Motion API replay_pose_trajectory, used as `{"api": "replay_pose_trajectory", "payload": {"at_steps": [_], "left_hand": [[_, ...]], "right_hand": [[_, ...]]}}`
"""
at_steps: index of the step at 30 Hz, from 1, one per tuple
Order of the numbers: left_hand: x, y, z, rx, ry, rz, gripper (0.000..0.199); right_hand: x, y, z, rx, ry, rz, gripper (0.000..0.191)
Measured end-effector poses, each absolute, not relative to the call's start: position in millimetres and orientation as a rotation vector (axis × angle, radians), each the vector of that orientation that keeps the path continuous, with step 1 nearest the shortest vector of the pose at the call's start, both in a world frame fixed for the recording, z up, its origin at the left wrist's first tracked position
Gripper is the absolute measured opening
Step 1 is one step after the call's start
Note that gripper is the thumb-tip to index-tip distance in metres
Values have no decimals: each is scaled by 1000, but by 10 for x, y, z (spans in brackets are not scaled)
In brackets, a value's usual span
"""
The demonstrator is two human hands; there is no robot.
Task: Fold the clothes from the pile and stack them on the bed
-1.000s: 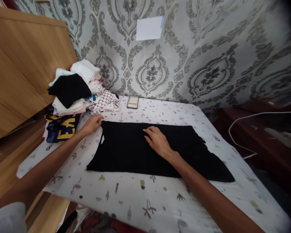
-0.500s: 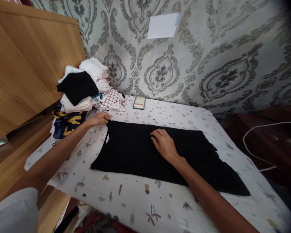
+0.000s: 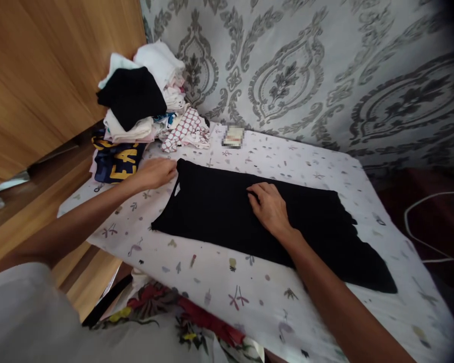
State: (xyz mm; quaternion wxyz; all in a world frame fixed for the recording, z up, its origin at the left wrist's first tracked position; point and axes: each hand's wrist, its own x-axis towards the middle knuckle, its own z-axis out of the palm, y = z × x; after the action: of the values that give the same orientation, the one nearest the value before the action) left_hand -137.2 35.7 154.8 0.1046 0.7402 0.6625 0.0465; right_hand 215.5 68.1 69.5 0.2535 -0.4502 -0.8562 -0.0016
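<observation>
A long black garment [image 3: 215,201] lies flattened across the bed, its narrower end to the left and a small gap showing the sheet near that end. At its far left corner is my left hand [image 3: 159,173], fingers bent and closed at the fabric's edge; the fingertips are partly hidden. My right hand [image 3: 270,206] rests palm down on the middle of the cloth, fingers loosely bent with the thumb apart, pressing on it rather than gripping it.
Folded clothes [image 3: 136,96] are piled at the back left against a wooden panel [image 3: 56,65]. A small blurred packet [image 3: 233,136] lies near the patterned wall [image 3: 287,75]. The printed sheet [image 3: 219,307] covers the bed. A white cable [image 3: 406,222] loops at the right.
My view has tilted downward, so the clothes pile and garment appear higher. My left hand has turned slightly at the garment's corner; my right hand stays on the cloth.
</observation>
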Motion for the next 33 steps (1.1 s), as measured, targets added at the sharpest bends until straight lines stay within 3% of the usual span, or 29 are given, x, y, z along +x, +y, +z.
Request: {"api": "replay_pose_trajectory", "payload": {"at_steps": [3,10,18,24,28,33], "left_hand": [[-1312,-98,1615,2004,1582,-120,36],[-1331,-611,1431,1615,1519,197,30],[-1331,-603,1534,1954,1599,-26,17],[-663,-111,1519,2361,1621,286,47],[-62,267,1221,2634,1556,401,69],[-59,476,721,2799,1609,269,68]], "right_hand": [[2151,678,697,-1234,-2319,-9,22],[2140,672,722,-1259,-2332,25,24],[2104,576,901,-1385,-2338,189,28],[2125,478,1030,-1509,-2314,203,39],[2282,503,981,-1568,-2348,232,52],[2996,705,894,-1698,-2389,316,64]]}}
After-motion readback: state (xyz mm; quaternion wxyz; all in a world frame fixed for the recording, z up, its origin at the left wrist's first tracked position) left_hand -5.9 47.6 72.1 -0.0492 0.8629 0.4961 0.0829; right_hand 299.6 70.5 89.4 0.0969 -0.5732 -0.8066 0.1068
